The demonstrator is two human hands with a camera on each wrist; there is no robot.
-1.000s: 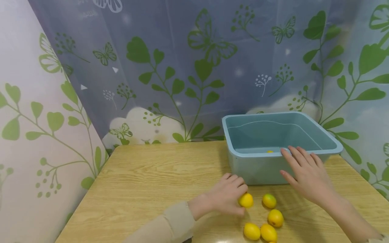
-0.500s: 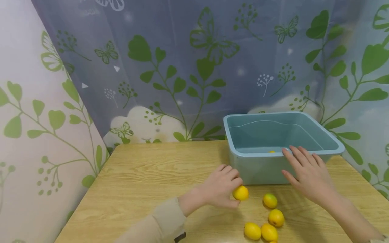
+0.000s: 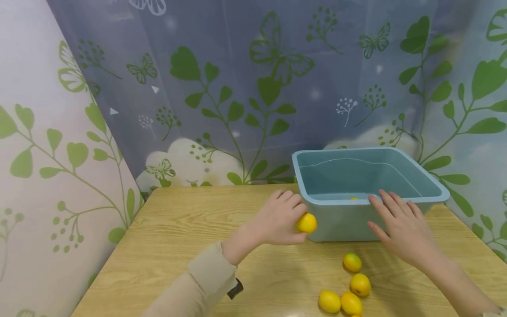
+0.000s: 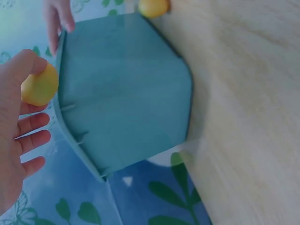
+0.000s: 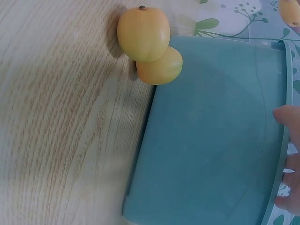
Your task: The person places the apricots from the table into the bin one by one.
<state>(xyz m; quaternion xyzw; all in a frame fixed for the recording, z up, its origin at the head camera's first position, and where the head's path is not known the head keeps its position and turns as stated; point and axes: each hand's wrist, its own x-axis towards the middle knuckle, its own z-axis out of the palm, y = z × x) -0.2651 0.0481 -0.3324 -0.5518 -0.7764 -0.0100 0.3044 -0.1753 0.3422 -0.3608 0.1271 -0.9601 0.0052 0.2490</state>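
My left hand (image 3: 279,218) holds a small round yellow fruit (image 3: 306,223) off the table, just left of the light-blue plastic basin (image 3: 340,222). In the left wrist view, the thumb lies on that fruit (image 4: 41,86), while the other fingers spread below it. My right hand (image 3: 404,233) has its fingers extended at the basin's front rim, also visible in the right wrist view (image 5: 291,154). Several similar yellow fruits lie in front of the basin, one of them a fruit with a green patch (image 3: 352,262). Inside the basin, a bit of yellow (image 3: 354,198) shows; the rest is hidden.
The basin stands at the back right of a wooden table (image 3: 190,220). A curtain (image 3: 222,88) printed with leaves and butterflies hangs behind. More fruits, such as the front-left fruit (image 3: 329,301), lie near the lower frame edge, where another is cut off.
My left hand has lifted the yellow fruit from the table and moved it up and slightly left, close to the basin's left side. The right hand has stayed at the rim.
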